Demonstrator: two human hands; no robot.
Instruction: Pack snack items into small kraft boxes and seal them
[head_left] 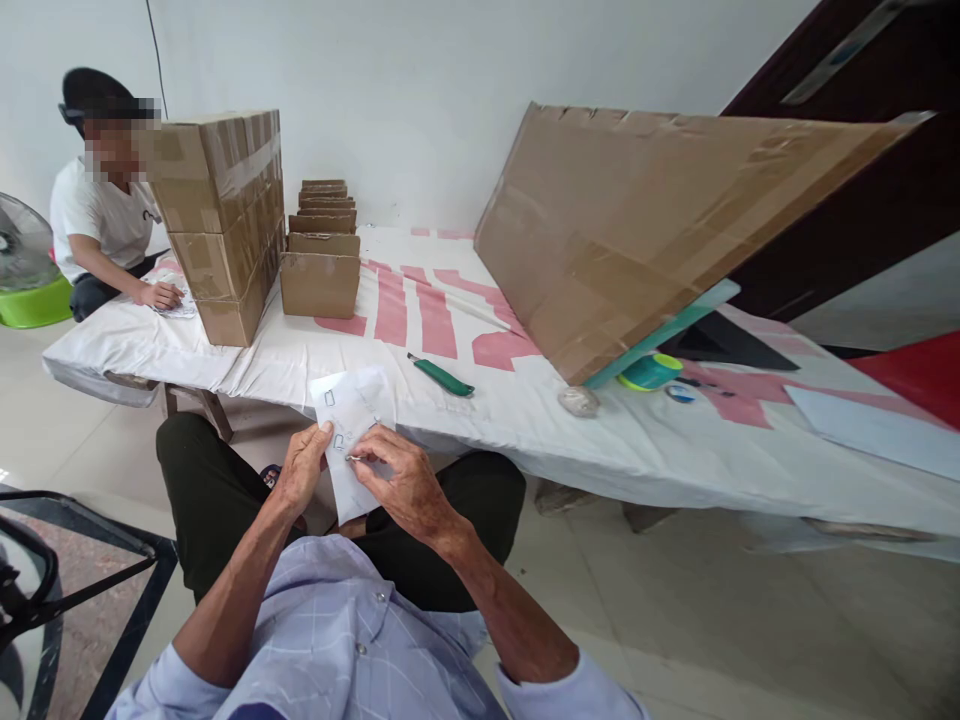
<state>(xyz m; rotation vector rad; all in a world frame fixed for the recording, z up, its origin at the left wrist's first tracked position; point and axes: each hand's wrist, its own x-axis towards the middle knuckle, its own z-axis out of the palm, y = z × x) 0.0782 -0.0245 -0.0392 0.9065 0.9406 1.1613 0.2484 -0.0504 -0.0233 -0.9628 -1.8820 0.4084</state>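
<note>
Head view: white sheet [348, 495] runs along 12-to-6 o'clock, top leaning toward 11 — left hand [301, 466] grasping its 9-o'clock edge, right hand [403, 478] pinching a small item [352, 458] over it.

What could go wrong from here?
The small item pinched in the right hand might slip and drop. The paper in the left hand could crease or tear. The green cutter lies near the table's front edge, so a stray elbow might knock it off.
</note>
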